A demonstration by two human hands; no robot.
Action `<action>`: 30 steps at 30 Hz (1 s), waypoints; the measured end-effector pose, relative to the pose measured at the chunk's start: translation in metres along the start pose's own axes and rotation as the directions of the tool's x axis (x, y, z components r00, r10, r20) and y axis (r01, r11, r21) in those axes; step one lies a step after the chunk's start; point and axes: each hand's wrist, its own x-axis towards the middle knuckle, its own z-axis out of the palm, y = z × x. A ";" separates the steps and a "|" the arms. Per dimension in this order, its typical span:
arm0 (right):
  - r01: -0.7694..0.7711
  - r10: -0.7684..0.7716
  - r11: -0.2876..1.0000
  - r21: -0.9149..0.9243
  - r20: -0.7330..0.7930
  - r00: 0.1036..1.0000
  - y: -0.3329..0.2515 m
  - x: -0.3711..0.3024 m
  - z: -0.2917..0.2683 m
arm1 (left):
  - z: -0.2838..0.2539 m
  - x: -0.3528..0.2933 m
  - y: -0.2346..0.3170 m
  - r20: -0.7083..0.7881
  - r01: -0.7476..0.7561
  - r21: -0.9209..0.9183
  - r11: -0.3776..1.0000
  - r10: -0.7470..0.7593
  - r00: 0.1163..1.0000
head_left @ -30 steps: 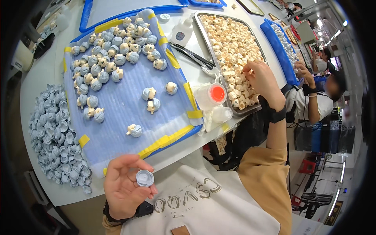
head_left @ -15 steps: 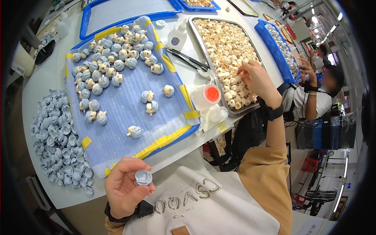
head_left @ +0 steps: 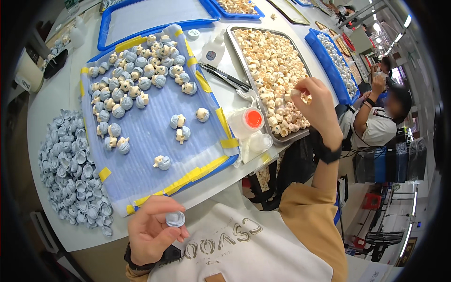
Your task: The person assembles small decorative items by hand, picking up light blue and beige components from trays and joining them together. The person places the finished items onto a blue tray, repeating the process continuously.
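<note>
White tabletop (head_left: pixel 75 237) bears a blue tray (head_left: pixel 211 175) and, to its right, a metal tray (head_left: pixel 289 137), over whose right edge your right hand (head_left: pixel 320 105) curls its fingers above cream hollow head pieces (head_left: pixel 270 61); whether they grip one, I cannot tell. Just off the tabletop's near edge, by the blue tray's near left corner, your left hand (head_left: pixel 152 230) pinches a pale blue shell (head_left: pixel 175 219) between thumb and fingers: a light hold should spare its thin-looking rim. It looks round, matt and cupped, hollow side seemingly upward.
</note>
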 end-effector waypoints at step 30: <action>0.276 -0.210 0.884 0.378 -0.206 0.956 -0.143 -0.040 -0.023 | 0.007 0.009 -0.005 -0.103 -0.048 0.066 0.997 0.054 0.993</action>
